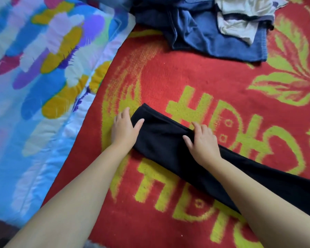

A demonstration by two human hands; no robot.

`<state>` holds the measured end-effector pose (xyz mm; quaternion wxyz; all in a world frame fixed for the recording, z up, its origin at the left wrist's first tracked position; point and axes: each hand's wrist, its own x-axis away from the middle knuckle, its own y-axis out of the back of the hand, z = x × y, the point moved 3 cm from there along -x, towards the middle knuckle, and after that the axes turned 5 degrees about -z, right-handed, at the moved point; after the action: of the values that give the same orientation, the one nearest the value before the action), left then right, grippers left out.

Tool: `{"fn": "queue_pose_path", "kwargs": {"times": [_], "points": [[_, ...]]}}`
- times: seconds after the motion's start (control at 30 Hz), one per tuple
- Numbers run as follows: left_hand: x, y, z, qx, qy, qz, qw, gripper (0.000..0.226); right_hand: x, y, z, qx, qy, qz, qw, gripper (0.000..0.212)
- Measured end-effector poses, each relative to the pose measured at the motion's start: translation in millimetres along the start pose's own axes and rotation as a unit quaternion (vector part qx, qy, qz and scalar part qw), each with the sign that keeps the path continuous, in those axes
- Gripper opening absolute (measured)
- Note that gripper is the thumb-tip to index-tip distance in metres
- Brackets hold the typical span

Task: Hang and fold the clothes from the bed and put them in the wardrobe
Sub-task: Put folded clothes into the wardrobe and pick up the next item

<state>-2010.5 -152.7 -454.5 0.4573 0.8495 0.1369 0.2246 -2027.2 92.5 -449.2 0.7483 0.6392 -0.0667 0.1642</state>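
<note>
I see my left hand (124,128) lying flat, fingers spread, on the folded end of the black garment (170,140) at centre on the red blanket (168,77), my right hand (201,140) pressing open-palmed at its three o'clock.

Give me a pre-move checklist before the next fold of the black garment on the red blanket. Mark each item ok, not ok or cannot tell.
1. Left hand on the folded end of the black garment: ok, thumb lies on the cloth, fingers at its edge.
2. Right hand pressing the garment: ok, fingers lie flat on it.
3. Folded end lies flat: ok, no big wrinkles show.
4. Rest of the garment laid straight: cannot tell, it runs out of frame at the right.
5. Room on the red blanket ahead of the fold: ok, bare blanket up to the pile of blue and white clothes.
6. Wardrobe ready: cannot tell, not in view.
</note>
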Motion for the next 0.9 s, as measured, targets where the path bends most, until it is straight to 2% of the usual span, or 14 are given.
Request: {"fn": "queue_pose_path", "kwargs": {"times": [0.07, 0.13, 0.23, 0.3, 0.4, 0.53, 0.57, 0.7, 0.8, 0.9], "points": [[-5, -7, -6, 0.032, 0.031, 0.051, 0.998, 0.059, -1, -6, 12, 0.024, 0.031, 0.026, 0.999, 0.051], [-10, -7, -10, 0.053, 0.045, 0.086, 0.994, 0.057, -11, -3, 21, -0.009, 0.010, 0.027, 1.000, 0.034], [-12, 5, -9, 0.047, 0.039, 0.048, 0.997, 0.056, -16, 9, 27, -0.026, 0.009, -0.043, 0.999, 0.030], [-3, 9, -5, -0.030, 0.024, 0.016, 0.999, 0.048, -6, 8, 24, 0.012, 0.020, -0.062, 0.998, 0.030], [8, 6, 5, -0.125, 0.033, 0.016, 0.991, 0.043, 14, -11, 25, 0.023, 0.005, -0.028, 0.999, 0.046], [8, 3, 7, -0.135, 0.020, 0.007, 0.991, 0.046, 63, -22, 34, 0.013, 0.047, -0.093, 0.994, 0.056], [8, 4, 7, -0.125, 0.020, 0.004, 0.992, 0.047, 81, -32, 30, 0.005, 0.040, -0.076, 0.996, 0.058], [11, 13, 2, -0.039, 0.016, -0.019, 0.999, 0.047, 118, -61, -13, -0.002, -0.095, 0.046, 0.994, 0.065], [19, 19, -22, 0.095, 0.041, 0.027, 0.994, 0.028, 117, -55, -24, -0.013, -0.059, 0.138, 0.989, 0.063], [41, 19, -59, 0.239, 0.054, 0.108, 0.963, 0.007, 108, -34, -27, -0.127, -0.044, 0.176, 0.975, 0.060]]}}
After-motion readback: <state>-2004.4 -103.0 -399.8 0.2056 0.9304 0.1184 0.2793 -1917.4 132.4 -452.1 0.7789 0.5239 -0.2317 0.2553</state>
